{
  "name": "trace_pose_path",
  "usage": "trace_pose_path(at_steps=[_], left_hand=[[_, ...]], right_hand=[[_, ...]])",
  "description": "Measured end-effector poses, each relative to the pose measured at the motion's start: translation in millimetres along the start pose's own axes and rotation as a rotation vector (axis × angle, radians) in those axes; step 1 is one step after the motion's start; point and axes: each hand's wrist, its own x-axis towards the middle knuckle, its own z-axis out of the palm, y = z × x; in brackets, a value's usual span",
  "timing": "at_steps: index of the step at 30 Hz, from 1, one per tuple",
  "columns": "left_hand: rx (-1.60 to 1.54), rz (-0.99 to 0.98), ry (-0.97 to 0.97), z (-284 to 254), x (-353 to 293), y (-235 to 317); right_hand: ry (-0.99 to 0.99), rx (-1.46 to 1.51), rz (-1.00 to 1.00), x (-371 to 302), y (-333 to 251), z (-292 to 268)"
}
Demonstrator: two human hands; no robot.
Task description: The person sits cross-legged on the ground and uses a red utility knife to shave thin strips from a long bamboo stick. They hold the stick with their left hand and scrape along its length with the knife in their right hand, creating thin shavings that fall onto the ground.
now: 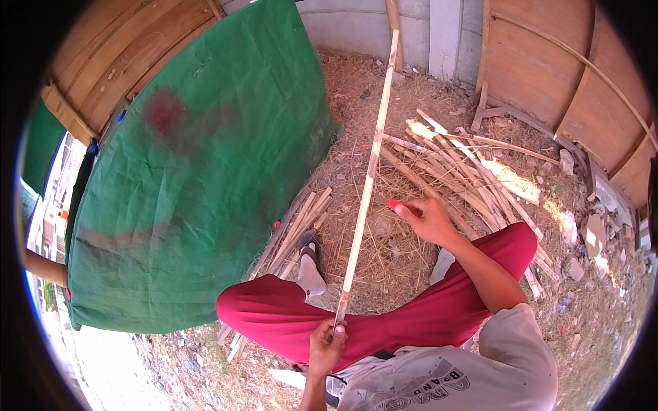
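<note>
A long, pale bamboo strip (pixel 364 198) with darker patches at its joints rises from my lap, its far end up near the back wall. My left hand (pixel 326 346) is closed around its near end, thumb on top, close to my waist. To the right of the strip, my right hand (pixel 426 220) grips a small red-handled knife (pixel 396 205). What shows of its blade is thin and hard to make out, pointing toward the strip. A small gap seems to lie between the two. Both hands are over or near my spread knees in dark red trousers.
Split bamboo strips (pixel 473 178) lie piled to the right, with a smaller bundle (pixel 301 229) by my left foot. A green tarp (pixel 192 178) hangs at left. Wooden panels (pixel 541 61) and a grey wall (pixel 349 31) stand behind. Straw shavings and rubble cover the ground.
</note>
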Motion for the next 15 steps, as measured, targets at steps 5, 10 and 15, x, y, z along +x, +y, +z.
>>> trace_pose_path(at_steps=[5, 10, 15], left_hand=[[-0.040, 0.015, 0.018, -1.0, -5.7, 0.5], [0.006, 0.047, 0.044, -3.6, -7.7, -2.9], [0.060, 0.084, 0.080, -5.4, -6.7, -8.2]], right_hand=[[0.002, 0.025, -0.011, -0.7, 0.9, 2.6], [-0.005, 0.037, 0.000, -0.1, -0.3, 2.9], [0.001, 0.024, -0.015, -0.5, -1.8, 2.8]])
